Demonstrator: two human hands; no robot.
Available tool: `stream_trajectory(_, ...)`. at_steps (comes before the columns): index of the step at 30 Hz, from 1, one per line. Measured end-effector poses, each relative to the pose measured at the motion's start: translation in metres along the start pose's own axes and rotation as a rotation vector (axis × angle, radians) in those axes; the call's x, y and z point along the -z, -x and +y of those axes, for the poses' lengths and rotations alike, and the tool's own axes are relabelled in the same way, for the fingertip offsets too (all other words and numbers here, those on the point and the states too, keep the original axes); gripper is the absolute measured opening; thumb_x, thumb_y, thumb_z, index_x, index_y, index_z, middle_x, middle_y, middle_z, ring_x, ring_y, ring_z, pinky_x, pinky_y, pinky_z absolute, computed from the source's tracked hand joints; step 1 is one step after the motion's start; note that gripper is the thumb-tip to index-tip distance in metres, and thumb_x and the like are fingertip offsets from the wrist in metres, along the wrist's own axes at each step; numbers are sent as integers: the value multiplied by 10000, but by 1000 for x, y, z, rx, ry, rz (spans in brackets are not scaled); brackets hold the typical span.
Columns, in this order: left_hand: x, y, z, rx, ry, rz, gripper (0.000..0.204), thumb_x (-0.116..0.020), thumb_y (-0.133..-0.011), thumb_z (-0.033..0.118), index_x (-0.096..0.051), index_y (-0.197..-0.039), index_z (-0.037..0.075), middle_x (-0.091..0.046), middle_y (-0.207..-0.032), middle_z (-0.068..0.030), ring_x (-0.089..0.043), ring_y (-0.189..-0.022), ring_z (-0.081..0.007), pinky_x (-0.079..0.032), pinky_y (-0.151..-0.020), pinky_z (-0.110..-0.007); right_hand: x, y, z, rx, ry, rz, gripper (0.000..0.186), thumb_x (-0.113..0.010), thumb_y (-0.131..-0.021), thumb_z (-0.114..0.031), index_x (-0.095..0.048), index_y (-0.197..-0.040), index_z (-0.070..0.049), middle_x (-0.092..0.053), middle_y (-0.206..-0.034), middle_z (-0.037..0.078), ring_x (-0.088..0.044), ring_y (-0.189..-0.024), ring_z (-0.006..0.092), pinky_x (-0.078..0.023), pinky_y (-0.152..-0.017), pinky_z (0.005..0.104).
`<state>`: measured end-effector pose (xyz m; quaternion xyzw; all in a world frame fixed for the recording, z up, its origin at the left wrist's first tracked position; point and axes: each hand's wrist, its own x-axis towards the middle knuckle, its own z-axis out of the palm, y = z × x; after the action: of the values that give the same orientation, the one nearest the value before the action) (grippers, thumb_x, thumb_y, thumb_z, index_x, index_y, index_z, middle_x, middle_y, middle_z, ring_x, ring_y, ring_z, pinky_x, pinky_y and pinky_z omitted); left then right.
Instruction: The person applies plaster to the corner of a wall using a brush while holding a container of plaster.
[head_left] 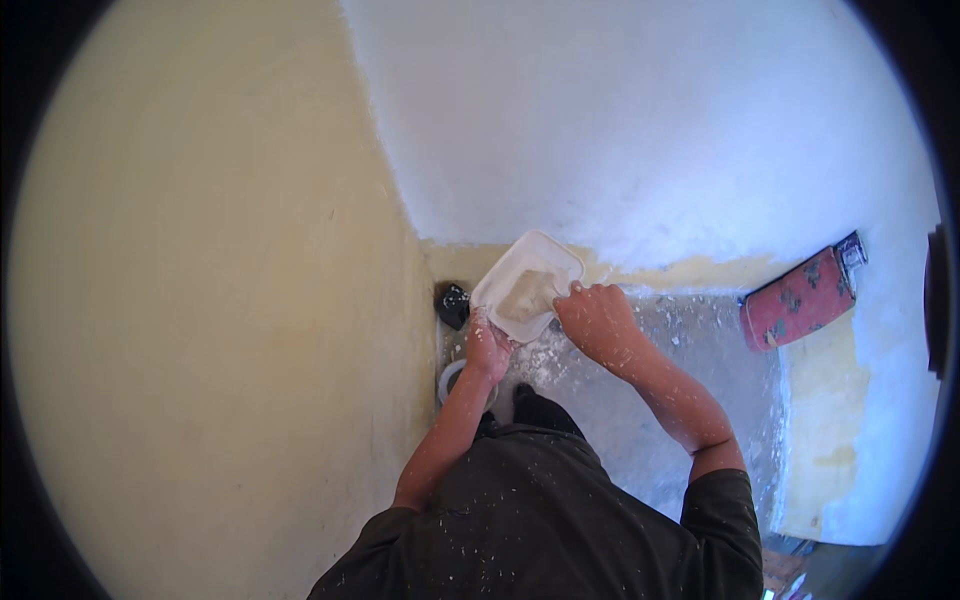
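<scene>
Cream-coloured and shallow, one rectangular tray [517,262] with rounded corners sits in the person's left hand [487,348], whose fingers and thumb clasp its near-left edge. It is out in front of the body, above the floor, its open side facing up and its long side slanting. Inside spreads one patch of beige paste [530,295], smeared and uneven, with paler bare surface around it. One right hand [597,318] is at the tray's right edge, fingers curled inward; I cannot tell whether they pinch something. White specks dot both forearms [675,400] and the one dark shirt [540,510]. Below the left hand, partly hidden by that arm, is one round bucket [447,376] with a pale rim; near the corner lies one black bundle [453,306]. Grey floor [690,370] carries white spatter. At left rises one yellow wall [230,280]; ahead, one whitish wall [620,120] with a yellow strip along its foot. Far right, one red oblong object [798,300] with dark patches is tilted.
</scene>
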<state>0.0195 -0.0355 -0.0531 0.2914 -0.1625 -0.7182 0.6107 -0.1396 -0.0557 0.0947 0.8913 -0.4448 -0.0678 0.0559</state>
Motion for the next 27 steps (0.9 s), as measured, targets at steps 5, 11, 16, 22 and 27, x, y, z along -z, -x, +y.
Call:
stream_trajectory(5, -12, 9, 7, -6, -33, 29, 616, -196, -950, 534, -300, -1408, 135, -436, -1377, -88, -505, -1194, -274, -504, -847, -491, 28, 11, 10, 20, 25, -20, 128, -535, -797, -122, -661, -813, -110, -626, -788, 103, -655, -702, 269, -495, -582, 391)
stream_trajectory(11, -21, 7, 11, -8, -27, 54, 650, -214, -938, 561, -299, -1409, 121, -435, -1375, -103, -506, -1192, -279, -503, -847, -480, 23, 6, 21, 25, 19, 16, 139, -529, -799, -123, -665, -825, -117, -626, -784, 102, -654, -702, 262, -492, -580, 398)
stream_trajectory(16, -19, 5, 11, -17, -35, 31, 652, -211, -940, 557, -306, -1404, 108, -438, -1366, -126, -506, -1189, -290, -501, -852, -482, 11, -3, 20, 93, 37, 37, 140, -538, -795, -130, -666, -847, -118, -625, -787, 93, -654, -709, 259, -490, -558, 388)
stream_trajectory(22, -26, 5, 13, -88, -20, 49, 673, -229, -932, 573, -302, -1403, 97, -446, -1358, -120, -520, -1167, -285, -506, -839, -459, 14, -9, 21, 93, 14, 110, 135, -539, -791, -128, -655, -862, -119, -627, -797, 84, -656, -724, 253, -493, -589, 393)
stream_trajectory(27, -34, 15, 28, -73, 21, -1, 633, -254, -932, 534, -309, -1398, 109, -444, -1354, -120, -510, -1174, -302, -505, -841, -510, 26, 3, 30, 52, -50, 142, 151, -574, -785, -149, -632, -919, -113, -624, -820, 87, -653, -739, 269, -496, -609, 404)
